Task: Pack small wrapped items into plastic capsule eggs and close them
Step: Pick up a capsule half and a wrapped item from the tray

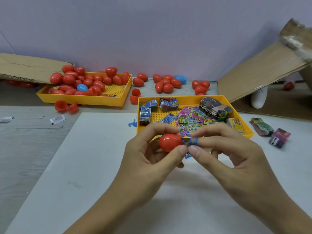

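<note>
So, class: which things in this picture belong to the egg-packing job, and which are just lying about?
Part of the job:
- left hand holding red egg half
- right hand pinching blue wrapped item
- yellow tray of wrapped items
- yellow tray of eggs

Lying about:
- cardboard flap
- paper scrap
- blue stain

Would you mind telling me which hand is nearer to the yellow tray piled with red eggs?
Left. The left hand, holding a red egg half, lies below and right of that tray; the right hand sits farther right still.
</note>
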The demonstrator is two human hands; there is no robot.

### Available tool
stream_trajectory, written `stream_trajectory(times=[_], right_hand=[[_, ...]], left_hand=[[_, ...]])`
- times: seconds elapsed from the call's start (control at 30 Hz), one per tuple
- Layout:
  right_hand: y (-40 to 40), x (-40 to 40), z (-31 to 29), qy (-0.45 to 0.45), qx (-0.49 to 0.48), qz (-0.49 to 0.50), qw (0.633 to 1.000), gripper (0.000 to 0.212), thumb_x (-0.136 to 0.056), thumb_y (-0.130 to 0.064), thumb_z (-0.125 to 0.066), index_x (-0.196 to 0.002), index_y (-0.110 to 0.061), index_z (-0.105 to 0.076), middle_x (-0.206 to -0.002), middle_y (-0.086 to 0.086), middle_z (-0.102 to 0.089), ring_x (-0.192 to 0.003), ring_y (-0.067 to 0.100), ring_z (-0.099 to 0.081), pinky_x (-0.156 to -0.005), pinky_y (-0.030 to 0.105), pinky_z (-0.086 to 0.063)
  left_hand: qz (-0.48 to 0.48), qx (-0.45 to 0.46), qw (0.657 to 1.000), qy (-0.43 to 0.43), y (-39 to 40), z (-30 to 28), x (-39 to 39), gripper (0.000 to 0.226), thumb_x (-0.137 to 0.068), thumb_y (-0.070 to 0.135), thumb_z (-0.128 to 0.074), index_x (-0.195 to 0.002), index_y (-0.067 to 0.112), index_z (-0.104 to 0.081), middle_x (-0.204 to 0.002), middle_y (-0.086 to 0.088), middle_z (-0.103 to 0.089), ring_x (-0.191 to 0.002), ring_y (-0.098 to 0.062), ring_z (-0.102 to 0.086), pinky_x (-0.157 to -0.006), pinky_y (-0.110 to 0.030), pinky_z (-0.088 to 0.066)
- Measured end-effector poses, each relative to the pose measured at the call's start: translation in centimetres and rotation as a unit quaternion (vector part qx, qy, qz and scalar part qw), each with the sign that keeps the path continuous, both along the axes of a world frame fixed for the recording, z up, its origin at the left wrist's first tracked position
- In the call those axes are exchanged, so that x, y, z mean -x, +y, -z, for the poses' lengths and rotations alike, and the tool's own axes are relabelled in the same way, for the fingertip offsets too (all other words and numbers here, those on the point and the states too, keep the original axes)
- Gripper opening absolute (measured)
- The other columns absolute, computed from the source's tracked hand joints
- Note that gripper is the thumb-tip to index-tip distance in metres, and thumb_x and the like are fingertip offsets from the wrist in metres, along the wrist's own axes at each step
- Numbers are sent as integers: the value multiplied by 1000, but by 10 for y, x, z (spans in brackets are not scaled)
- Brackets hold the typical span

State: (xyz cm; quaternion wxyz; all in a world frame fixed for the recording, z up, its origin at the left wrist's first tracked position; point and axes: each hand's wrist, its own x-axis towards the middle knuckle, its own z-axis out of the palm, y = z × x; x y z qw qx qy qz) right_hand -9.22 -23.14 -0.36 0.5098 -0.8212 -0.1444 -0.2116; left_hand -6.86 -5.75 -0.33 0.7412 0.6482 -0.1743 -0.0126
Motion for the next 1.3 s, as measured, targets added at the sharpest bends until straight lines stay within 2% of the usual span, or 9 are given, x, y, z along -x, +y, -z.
stream_trajectory(times=[0.1, 0.27, 0.4, 0.5, 0.6, 0.73, 0.93, 1.1, 1.3], right_hand=[[-2, -1, 1, -2, -15, 6, 1000, 15, -78, -41, -71, -79, -27, -77, -100, -10, -66, -76, 21, -60, -58, 31, -46], [0, -3, 0, -4, -48, -7, 999, 18, -77, -45, -72, -85, -29, -74, -94, -9, -62, -68, 17, -57, -56, 32, -45], [5, -1, -2, 1, -84, -35, 996, 18, -79, -56, -70, -86, -40, -74, -92, -11, -64, -69, 11, -57, -55, 31, -45], [7, 2, -5, 33, -104, -40, 993, 27, -76, -60, -70, -84, -35, -76, -92, -9, -64, -73, 12, -58, -58, 31, -46], [7, 4, -10, 55, -90, -50, 993, 16, -78, -51, -68, -73, -36, -74, -89, -11, -63, -77, 7, -59, -62, 20, -45], [8, 6, -16, 66, -101, -63, 991, 30, -83, -41, -54, -55, -42, -66, -89, -15, -63, -79, 1, -61, -68, 6, -43], [7, 6, -19, 57, -75, -68, 993, 31, -83, -37, -53, -55, -43, -64, -84, -12, -61, -87, 3, -60, -70, 6, -42], [8, 6, -18, 46, -33, -71, 996, 34, -87, -36, -52, -57, -48, -60, -79, -16, -56, -82, 6, -55, -67, 11, -40], [9, 6, -15, 58, -37, -87, 994, 31, -88, -37, -53, -59, -46, -62, -78, -18, -55, -76, 3, -53, -64, 8, -37]], left_hand=[[12, 11, 1000, 12, 1, 0, 0, 30, -74, 5, -74, -103, 12, -70, -89, -4, -74, -73, -17, -73, -69, -22, -57], [17, 24, 999, 19, 2, 0, 0, 37, -74, 4, -69, -109, 15, -74, -109, -19, -64, -81, -25, -75, -78, -29, -58], [25, 24, 999, 21, 1, 1, 0, 38, -75, 5, -69, -111, 15, -74, -107, -16, -63, -82, -25, -74, -75, -25, -57], [28, 27, 999, 25, 0, 2, 0, 38, -75, 5, -70, -111, 17, -75, -107, -15, -63, -83, -26, -74, -73, -23, -57], [30, 29, 999, 19, 0, 4, -1, 39, -75, 5, -70, -111, 19, -75, -104, -10, -63, -84, -27, -74, -74, -24, -57], [26, 11, 1000, 0, 0, 7, -1, 42, -76, 5, -70, -113, 26, -74, -105, -5, -62, -90, -29, -73, -76, -27, -59], [6, -26, 998, -57, 0, 8, 0, 43, -80, 11, -74, -121, 24, -70, -108, -4, -60, -93, -25, -71, -80, -37, -61], [-29, -35, 996, -71, -2, 9, 1, 40, -78, 12, -74, -117, 21, -72, -107, -6, -59, -89, -19, -71, -80, -34, -61], [-56, -28, 994, -88, -4, 10, 1, 38, -78, 8, -73, -114, 19, -72, -104, -7, -58, -86, -14, -71, -79, -33, -61]])
